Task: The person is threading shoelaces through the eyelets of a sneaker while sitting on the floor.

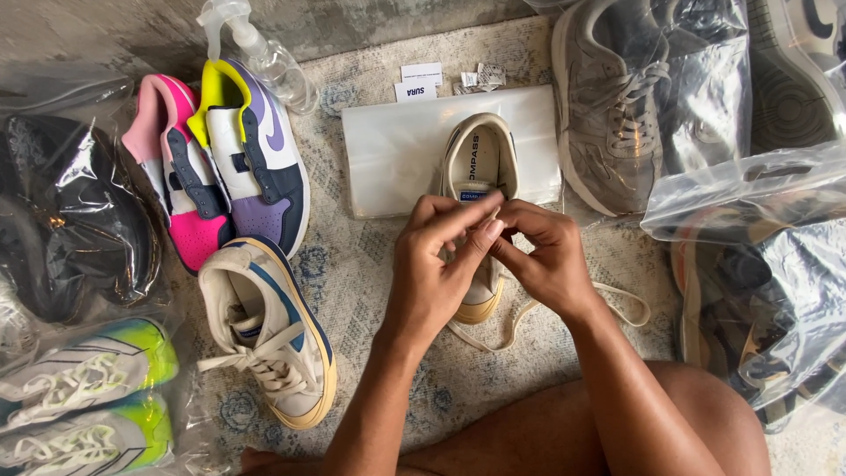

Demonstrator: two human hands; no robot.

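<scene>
Left hand and right hand meet over a cream shoe at the centre of the rug. Both hands have their fingertips pinched shut on the shoe's lace; the lace's loose end loops on the rug to the right of the shoe. Shoe's heel rests on a flat clear bag.

Left of the hands: 1 white-and-blue high-top, laced, lying on the rug. Above it: 2 unlaced shoes, 1 pink, 1 purple, side by side. Spray bottle lies just beyond the purple one. Grey shoe, bagged, upper right.
</scene>
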